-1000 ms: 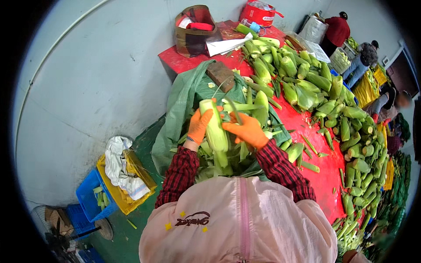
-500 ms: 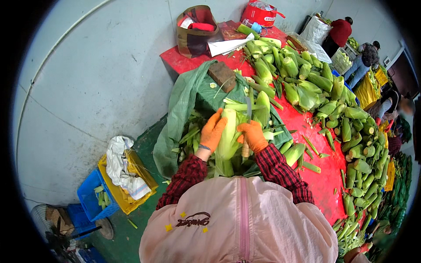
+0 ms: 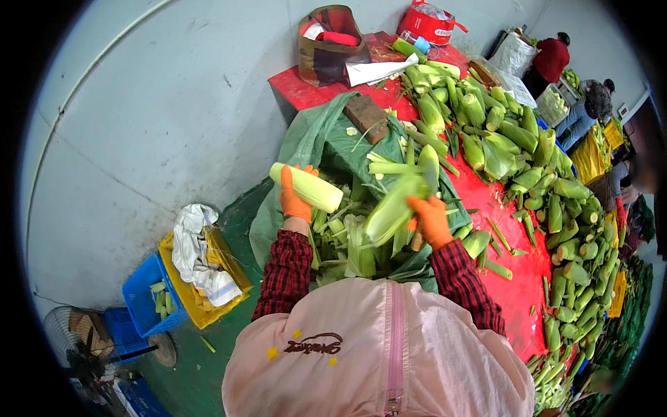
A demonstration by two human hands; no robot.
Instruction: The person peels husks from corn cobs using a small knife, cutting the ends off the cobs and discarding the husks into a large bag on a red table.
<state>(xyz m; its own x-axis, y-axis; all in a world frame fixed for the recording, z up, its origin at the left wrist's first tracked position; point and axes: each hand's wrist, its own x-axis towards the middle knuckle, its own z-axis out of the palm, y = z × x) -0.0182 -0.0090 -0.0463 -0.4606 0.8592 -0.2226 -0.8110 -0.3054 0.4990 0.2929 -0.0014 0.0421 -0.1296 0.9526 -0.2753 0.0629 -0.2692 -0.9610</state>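
My left hand (image 3: 294,203), in an orange glove, is wrapped round a pale, stripped ear of corn (image 3: 310,188), held out to the left, away from the bag. In my right hand (image 3: 433,221), gloved alike, is a knife whose wooden handle (image 3: 417,241) shows below the fingers; I cannot make out its blade. A motion-blurred green husk (image 3: 393,214) is against the right fingers, over the heap of husks (image 3: 360,251) in the open green bag (image 3: 295,154). Whether the fingers pinch the husk or it is falling, I cannot tell.
A brick (image 3: 366,118) weighs the bag down on the red table (image 3: 511,285). Unhusked corn (image 3: 514,132) is piled along the right. Yellow (image 3: 229,306) and blue (image 3: 135,288) crates stand at the lower left, near a fan (image 3: 73,333). People (image 3: 552,59) work at the far right.
The ear has come out of its husk and moved left with my left hand. My right hand has shifted right with the knife, and the loose husk is now beside it.
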